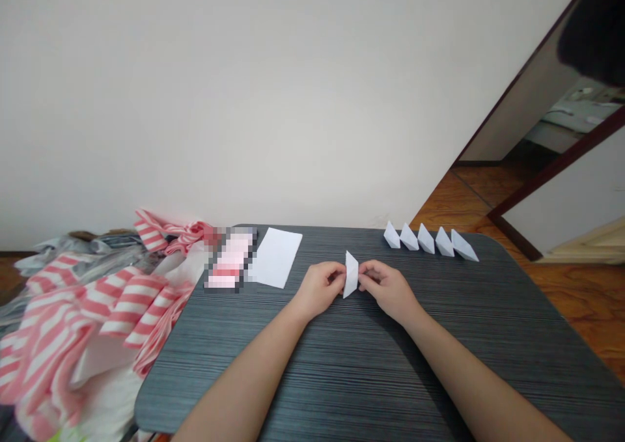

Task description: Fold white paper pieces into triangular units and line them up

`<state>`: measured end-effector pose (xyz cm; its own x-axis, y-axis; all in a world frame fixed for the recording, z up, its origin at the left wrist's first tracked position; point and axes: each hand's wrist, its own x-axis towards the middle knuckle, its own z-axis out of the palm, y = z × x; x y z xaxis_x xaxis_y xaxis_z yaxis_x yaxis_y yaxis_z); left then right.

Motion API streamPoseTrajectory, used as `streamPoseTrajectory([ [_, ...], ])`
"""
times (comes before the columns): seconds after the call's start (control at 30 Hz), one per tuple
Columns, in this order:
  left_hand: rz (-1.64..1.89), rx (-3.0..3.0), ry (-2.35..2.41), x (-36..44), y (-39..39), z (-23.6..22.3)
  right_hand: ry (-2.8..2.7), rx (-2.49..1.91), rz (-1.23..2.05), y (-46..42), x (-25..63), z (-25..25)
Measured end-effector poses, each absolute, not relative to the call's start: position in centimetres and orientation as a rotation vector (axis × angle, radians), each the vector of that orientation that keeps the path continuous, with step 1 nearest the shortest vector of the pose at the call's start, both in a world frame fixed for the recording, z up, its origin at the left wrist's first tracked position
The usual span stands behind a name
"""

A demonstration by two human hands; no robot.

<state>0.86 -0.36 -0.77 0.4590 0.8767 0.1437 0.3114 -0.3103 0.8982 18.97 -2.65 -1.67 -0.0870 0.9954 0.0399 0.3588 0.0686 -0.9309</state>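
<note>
Left hand (319, 287): at the left edge of the folded paper (351, 275), thumb and fingertips pinched on it, fingers curled.
Right hand (390, 290): at the right edge of the folded paper, thumb and fingertips closed on it, fingers bent.
Left forearm (247, 377): bare, slanting in toward the folded paper from its near left.
Right forearm (469, 370): bare, slanting in from the near right of the folded paper.

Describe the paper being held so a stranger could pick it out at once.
Find the dark table by the pale wall. Near its middle, the left hand and right hand hold a small folded white paper. It alone is held; five other folded papers sit in a row farther right.
</note>
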Motion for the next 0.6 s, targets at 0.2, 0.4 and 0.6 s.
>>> streamPoseTrajectory([
  [0.2,0.916,1.891,0.994,0.8,-0.1,-0.6,-1.602,-1.419,0.997,-2.7,19.0,-1.6],
  [0.4,0.904,1.889,1.054,0.7,0.0,-0.6,-1.675,-1.353,0.917,-2.8,18.9,-1.1],
  [0.6,0.744,1.84,1.009,0.7,-0.3,-0.5,-1.773,-1.262,0.824,-2.8,18.8,-0.5],
])
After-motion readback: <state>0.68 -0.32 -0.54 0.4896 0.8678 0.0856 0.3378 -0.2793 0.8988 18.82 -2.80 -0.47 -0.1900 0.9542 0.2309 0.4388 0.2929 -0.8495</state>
